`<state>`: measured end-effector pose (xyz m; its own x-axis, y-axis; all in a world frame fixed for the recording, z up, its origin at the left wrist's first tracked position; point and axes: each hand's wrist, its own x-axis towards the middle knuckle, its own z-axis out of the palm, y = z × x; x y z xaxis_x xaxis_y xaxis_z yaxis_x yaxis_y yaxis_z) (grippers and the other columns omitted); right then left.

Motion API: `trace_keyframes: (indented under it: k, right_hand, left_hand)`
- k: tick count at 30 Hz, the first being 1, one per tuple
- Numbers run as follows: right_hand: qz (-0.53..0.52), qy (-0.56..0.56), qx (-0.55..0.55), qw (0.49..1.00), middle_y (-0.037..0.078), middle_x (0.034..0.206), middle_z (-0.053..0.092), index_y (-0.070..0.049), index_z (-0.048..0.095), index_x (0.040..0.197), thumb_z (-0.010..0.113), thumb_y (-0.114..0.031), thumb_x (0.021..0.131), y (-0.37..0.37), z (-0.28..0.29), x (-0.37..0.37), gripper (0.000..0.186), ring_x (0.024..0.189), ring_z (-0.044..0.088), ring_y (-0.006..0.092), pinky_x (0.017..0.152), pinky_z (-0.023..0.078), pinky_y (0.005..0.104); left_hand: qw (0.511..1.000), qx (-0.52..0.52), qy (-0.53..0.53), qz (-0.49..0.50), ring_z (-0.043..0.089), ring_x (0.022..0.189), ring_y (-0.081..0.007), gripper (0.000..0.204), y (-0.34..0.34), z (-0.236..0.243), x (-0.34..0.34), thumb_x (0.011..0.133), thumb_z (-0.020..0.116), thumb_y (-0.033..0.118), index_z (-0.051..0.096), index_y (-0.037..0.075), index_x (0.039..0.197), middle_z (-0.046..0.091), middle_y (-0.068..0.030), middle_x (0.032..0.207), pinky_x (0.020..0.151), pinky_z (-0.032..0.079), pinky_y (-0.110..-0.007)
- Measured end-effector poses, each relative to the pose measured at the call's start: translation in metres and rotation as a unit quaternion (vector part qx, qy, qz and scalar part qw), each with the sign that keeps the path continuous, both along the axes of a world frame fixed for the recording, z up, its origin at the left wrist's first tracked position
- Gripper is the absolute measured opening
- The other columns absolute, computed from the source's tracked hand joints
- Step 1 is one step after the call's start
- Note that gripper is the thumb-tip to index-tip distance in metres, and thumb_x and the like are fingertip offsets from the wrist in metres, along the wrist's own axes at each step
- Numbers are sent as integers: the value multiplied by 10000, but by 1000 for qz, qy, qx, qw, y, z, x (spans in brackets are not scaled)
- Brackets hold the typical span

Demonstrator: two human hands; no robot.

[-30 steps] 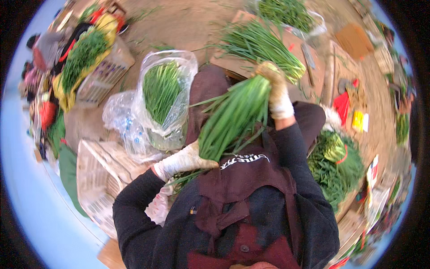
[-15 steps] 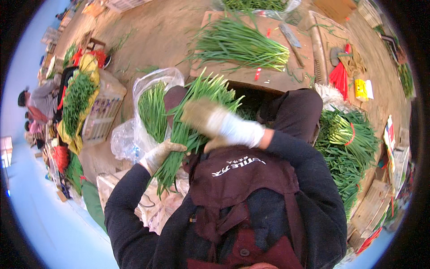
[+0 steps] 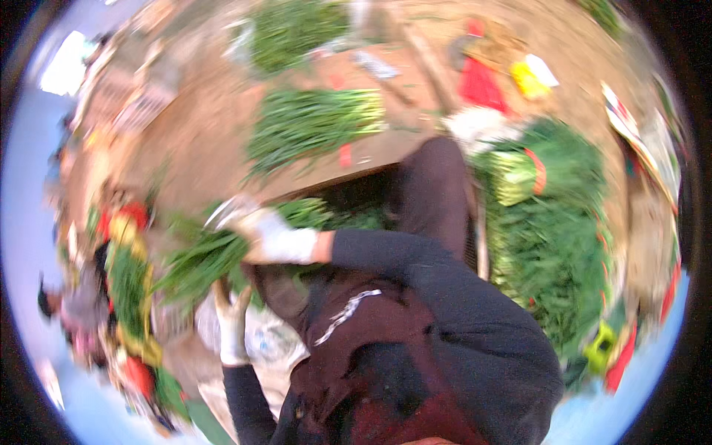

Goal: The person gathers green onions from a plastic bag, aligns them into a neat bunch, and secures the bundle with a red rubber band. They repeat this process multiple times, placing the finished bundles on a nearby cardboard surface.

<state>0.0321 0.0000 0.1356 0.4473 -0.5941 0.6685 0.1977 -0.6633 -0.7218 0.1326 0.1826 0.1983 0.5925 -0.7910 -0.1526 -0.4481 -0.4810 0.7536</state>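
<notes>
Gloved in pale cloth, my right hand (image 3: 252, 228) reaches across to the left, closed on a loose bunch of Chinese chives (image 3: 200, 256). The long green leaves fan out to the left of the hand, and the paler stems point right. Just below the bunch is my left hand (image 3: 232, 308), also gloved, with its thumb and fingers apart. Its fingertips come up near the leaves; blur hides whether they touch. Beyond my lap, a spread pile of chives (image 3: 319, 122) lies on a brown board (image 3: 371, 148).
On my right stands a large heap of chives (image 3: 549, 245), with a red-banded bundle (image 3: 515, 176) on top. A knife (image 3: 377, 65) rests on the board. Farther off lie a red bag (image 3: 480, 85) and a yellow packet (image 3: 530, 78). Crated greens (image 3: 127, 285) stand at left.
My view has swung left. The right hand has carried the bunch leftward, away from my lap. My left hand, earlier around the leaves, has come off them and opened.
</notes>
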Motion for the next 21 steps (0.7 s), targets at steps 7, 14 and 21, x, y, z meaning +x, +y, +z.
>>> trace_keyframes:
  k: [7,14,21]
  right_hand:
    - [-97,139,-73,983,177,816,622,-16,592,883,656,-179,613,-57,54,4,322,801,612,362,748,463,435]
    - [107,-10,-109,988,259,1104,579,15,487,1244,827,-293,609,-141,77,-45,783,1027,576,402,876,465,424]
    - [-2,185,-128,974,267,1177,586,14,484,1282,853,-409,542,-166,40,-27,928,1100,569,415,931,466,431]
  left_hand:
    - [939,-320,118,54,540,1164,-171,378,-172,11,-18,935,592,79,570,-33,1295,556,-107,1333,1055,393,-347]
    - [896,-412,160,-47,586,974,-156,301,-234,37,-1,812,730,12,666,24,1106,641,-40,1091,860,502,-328]
    - [938,-298,-43,-171,573,945,-178,438,-254,-11,-9,760,794,27,601,18,1153,626,-59,1048,874,474,-323]
